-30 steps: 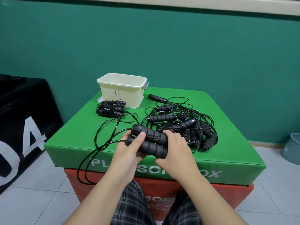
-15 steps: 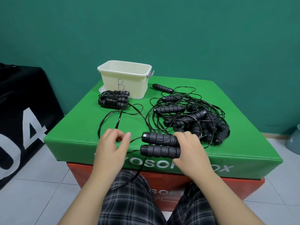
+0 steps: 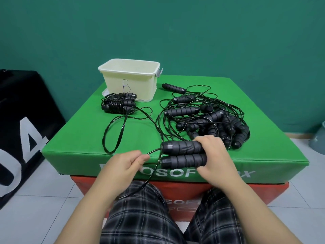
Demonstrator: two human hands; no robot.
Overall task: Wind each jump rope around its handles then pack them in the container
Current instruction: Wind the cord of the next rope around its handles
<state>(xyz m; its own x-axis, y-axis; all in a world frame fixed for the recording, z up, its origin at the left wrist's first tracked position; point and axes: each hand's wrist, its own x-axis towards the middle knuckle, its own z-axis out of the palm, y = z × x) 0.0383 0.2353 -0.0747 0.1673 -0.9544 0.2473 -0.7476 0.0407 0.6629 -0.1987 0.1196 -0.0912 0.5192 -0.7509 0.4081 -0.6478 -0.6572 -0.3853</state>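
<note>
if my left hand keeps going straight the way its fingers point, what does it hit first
Probably the cord ends of the two handles held in your right hand. Your left hand, pinching the cord, points right at them, though depth is unclear.

A gym room: stacked soft plyo boxes (image 3: 175, 143), jump ropes (image 3: 207, 118), tiled floor (image 3: 44, 208).

Handles (image 3: 182, 153): matt black ribbed foam. Cord (image 3: 121, 127): glossy black, smooth. Container (image 3: 130, 81): cream plastic, smooth, slight sheen. Worktop (image 3: 84, 138): green padded vinyl, smooth, faint gloss. Trousers (image 3: 144, 213): checked woven cloth. Floor (image 3: 35, 205): glazed tile.
</note>
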